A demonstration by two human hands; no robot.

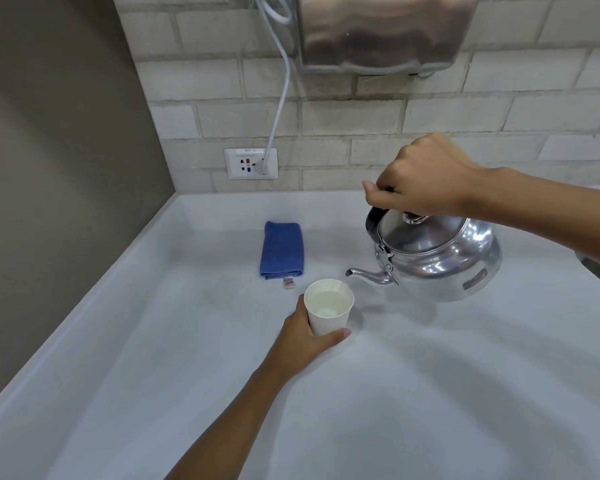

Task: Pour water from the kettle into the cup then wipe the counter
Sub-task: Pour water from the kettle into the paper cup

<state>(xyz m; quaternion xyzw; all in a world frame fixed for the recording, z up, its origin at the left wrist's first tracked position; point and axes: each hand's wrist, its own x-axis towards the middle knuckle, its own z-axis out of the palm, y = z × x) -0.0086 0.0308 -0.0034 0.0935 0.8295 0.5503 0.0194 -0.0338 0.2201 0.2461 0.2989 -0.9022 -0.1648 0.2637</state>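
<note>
A shiny metal kettle hangs tilted to the left above the white counter, its spout over the rim of a white paper cup. A thin stream of water runs from the spout into the cup, which holds water. My right hand grips the kettle's black handle from above. My left hand is wrapped around the cup's lower part as it stands on the counter. A folded blue cloth lies on the counter behind the cup.
A brick-tiled wall runs along the back with a wall socket and a white cable plugged in. A steel appliance is mounted above. A grey side wall borders the counter's left edge.
</note>
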